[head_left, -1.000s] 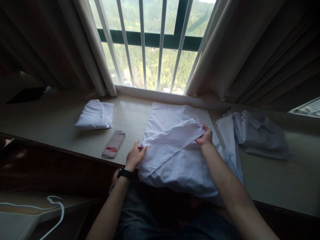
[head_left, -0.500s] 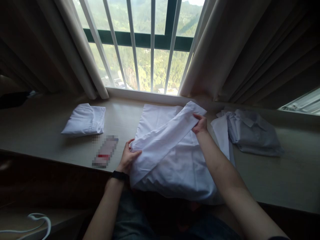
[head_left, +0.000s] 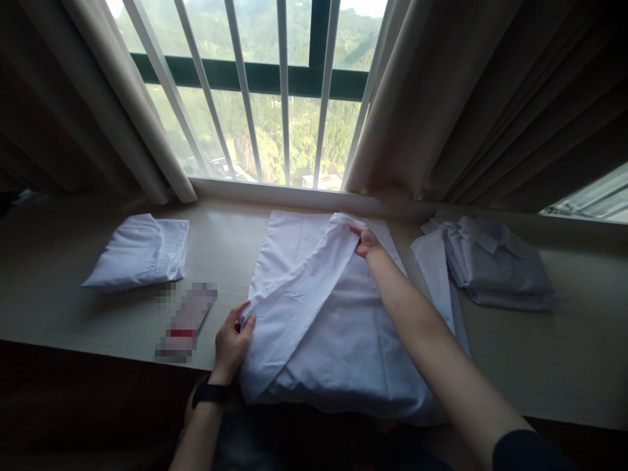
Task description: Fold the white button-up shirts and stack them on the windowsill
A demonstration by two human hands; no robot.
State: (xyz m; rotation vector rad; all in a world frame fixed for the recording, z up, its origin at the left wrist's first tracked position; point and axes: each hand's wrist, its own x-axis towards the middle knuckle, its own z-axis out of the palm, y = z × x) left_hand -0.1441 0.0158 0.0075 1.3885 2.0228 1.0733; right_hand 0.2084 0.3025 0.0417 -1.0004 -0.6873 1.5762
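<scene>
A white shirt (head_left: pixel 343 347) lies spread on the pale wooden window ledge (head_left: pixel 235 242) in front of me. Its sleeve (head_left: pixel 299 281) is folded diagonally across the body. My left hand (head_left: pixel 233 340), with a black watch on the wrist, pinches the sleeve's near end at the shirt's left edge. My right hand (head_left: pixel 366 241) grips the sleeve's far end near the shirt's top edge, close to the window.
A folded white shirt (head_left: pixel 140 252) lies at the left of the ledge. A blurred flat object (head_left: pixel 184 320) lies beside my left hand. A pile of crumpled pale shirts (head_left: pixel 490 261) sits at the right. Curtains (head_left: pixel 441 98) and a barred window (head_left: pixel 265 91) stand behind.
Both hands have carried the sleeve up and to the left across the shirt. My right hand moved toward the window, and the sleeve now lies flatter on the shirt.
</scene>
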